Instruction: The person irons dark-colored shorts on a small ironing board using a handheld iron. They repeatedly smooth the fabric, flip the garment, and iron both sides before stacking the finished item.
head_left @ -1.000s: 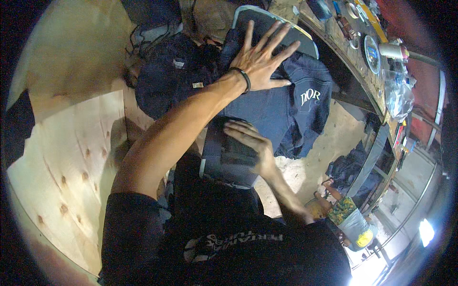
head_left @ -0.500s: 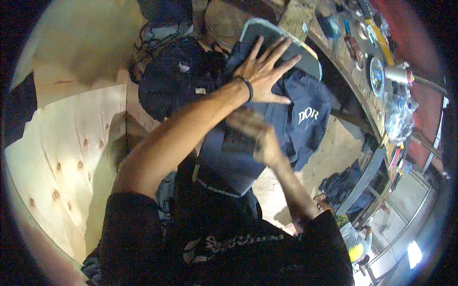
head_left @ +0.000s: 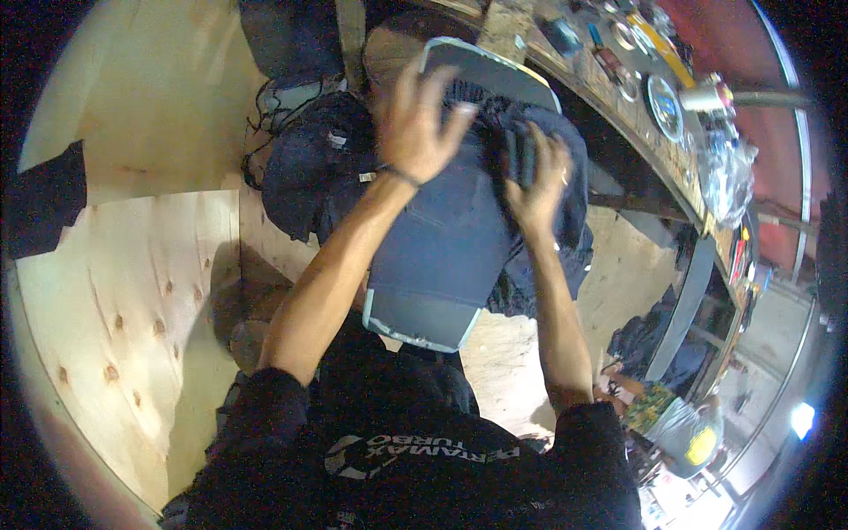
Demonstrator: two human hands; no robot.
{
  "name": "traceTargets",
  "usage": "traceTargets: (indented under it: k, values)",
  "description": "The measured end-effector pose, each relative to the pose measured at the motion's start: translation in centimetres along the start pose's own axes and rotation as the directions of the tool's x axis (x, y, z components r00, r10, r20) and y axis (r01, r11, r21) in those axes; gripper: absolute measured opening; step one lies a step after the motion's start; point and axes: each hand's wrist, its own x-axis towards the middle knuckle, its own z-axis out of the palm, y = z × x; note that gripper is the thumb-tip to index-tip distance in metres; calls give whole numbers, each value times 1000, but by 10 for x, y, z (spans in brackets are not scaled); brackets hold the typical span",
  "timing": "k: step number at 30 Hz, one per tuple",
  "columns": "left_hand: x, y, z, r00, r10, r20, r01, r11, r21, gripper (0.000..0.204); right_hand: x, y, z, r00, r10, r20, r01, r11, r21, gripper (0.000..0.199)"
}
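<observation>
A dark navy garment (head_left: 455, 230) is stretched over a long board with pale edges. The board's bare near end (head_left: 422, 320) points toward me, and its far end (head_left: 495, 71) sticks out beyond the cloth. My left hand (head_left: 417, 132) is over the far left part of the garment, thumb and fingers apart and somewhat blurred. Over the loose cloth on the right side is my right hand (head_left: 541, 181), its fingers stretched out and partly smeared. Neither hand shows anything held. Whether the palms touch the cloth is hard to see.
Dark clothes (head_left: 314, 159) are heaped left of the board. A wooden bench (head_left: 632, 115) along the right carries a round dish (head_left: 664, 108), a clear plastic bag (head_left: 726, 181) and small tools. Plywood panels (head_left: 132, 327) stand at left. Another person (head_left: 680, 433) is at lower right.
My hands, crossed before, are now apart: the left has moved left, the right farther away and right. The garment has shifted; its right-hand printed part no longer shows and more board shows nearest me.
</observation>
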Motion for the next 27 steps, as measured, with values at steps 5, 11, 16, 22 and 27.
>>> traceTargets:
  k: [5,11,16,22,27]
  values:
    - [-142,6,-69,670,-525,524,703,676,-222,67,-65,23,57,996,86,-12,-84,989,120,88]
    - [-243,15,-114,596,-596,537,719,695,-26,65,-174,-66,-7,994,107,-35,-100,983,153,73]
    - [-177,1,-93,636,-500,587,665,741,-89,68,-93,-43,11,993,28,-115,-18,996,89,81]
    - [-216,-12,-61,752,-524,400,594,802,-67,76,-103,-4,43,994,108,36,-109,994,30,91]
    - [-318,-12,-166,644,-148,750,-239,893,381,53,-210,-123,2,983,85,-161,-54,980,190,56]
